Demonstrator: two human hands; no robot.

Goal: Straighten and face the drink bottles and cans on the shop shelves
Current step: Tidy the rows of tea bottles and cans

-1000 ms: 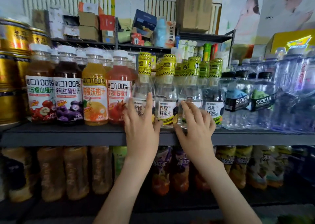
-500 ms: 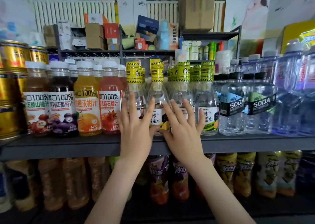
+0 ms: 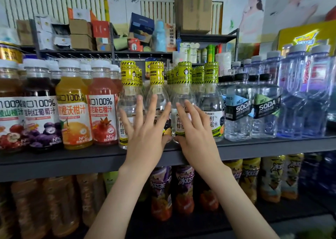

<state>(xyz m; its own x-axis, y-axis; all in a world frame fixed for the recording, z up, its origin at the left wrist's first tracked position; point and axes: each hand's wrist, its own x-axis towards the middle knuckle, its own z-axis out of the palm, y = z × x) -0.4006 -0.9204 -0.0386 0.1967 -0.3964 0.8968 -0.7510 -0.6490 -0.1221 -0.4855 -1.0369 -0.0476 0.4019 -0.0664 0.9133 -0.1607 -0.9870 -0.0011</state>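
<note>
Drink bottles (image 3: 41, 115) stand upright in rows on the dark grey shelf (image 3: 54, 164), which crosses my head view at mid height.

1. At the right end I read tall water bottles (image 3: 298, 102), the largest stock on this shelf.
2. At the left, four juice bottles (image 3: 72, 111) with white caps form the front row, labels facing me.
3. In the middle are four clear bottles (image 3: 211, 102) with yellow-and-black cap sleeves. These sit between the juice and two soda bottles (image 3: 238, 111) with black caps.
4. A gold can (image 3: 9, 53) shows at the far left edge, above the juice caps.

The left hand (image 3: 145, 135) is raised, back toward me, in front of the two left clear bottles. Its fingers (image 3: 154, 104) are straight and spread apart, gripping nothing.

The right hand (image 3: 196, 138) is just beside it, in front of the third clear bottle. Its fingers are also straight and apart, with the thumb (image 3: 179, 138) low near that bottle's base.

I cannot tell whether either palm actually presses on a bottle.
</note>
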